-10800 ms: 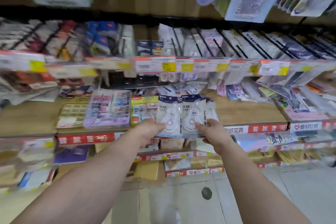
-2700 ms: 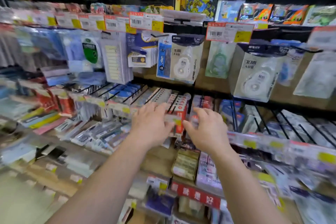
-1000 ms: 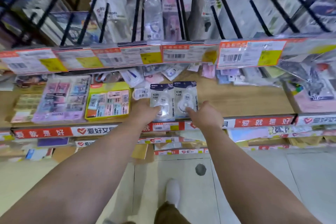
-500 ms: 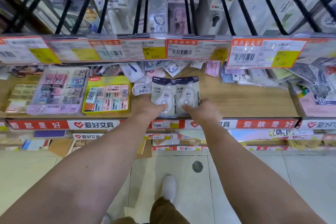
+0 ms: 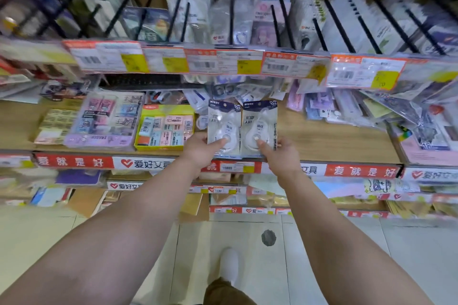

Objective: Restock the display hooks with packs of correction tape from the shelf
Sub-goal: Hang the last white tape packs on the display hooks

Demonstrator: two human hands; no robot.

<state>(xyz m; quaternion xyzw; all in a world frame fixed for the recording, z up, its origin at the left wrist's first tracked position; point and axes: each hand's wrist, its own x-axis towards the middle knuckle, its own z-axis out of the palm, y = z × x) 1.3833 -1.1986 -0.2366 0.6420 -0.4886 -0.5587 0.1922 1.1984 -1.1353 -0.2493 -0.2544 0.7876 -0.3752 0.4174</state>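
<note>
Two packs of correction tape sit side by side at the centre of the head view, upright, their dark header cards at 12 o'clock and their inner edges touching or slightly overlapping. Left pack [image 5: 224, 129]: held at its lower edge by the left hand [image 5: 200, 152], whose thumb presses on the clear blister over the white dispenser while the remaining fingers curl behind the pack. Right pack [image 5: 259, 127]: held in the same manner by the right hand [image 5: 281, 156], thumb on the blister front, fingers behind at the pack's 4 o'clock corner. Both hands lie at 6 o'clock of the packs, each pinching its own pack, and are separated by a narrow gap. The packs are raised above the wooden shelf [image 5: 329, 141], over its front edge with the red label strip [image 5: 359, 171]. At 9 o'clock of the left pack lies a yellow tray of erasers [image 5: 164, 129], and further toward 9 o'clock a clear box marked ERASER [image 5: 106, 119]. At 12 o'clock, black display hooks [image 5: 231, 7] carry hanging packets behind a row of price tags [image 5: 223, 62]. At 6 o'clock, a white shoe [image 5: 229, 265] stands on the tiled floor [image 5: 409, 255].
</note>
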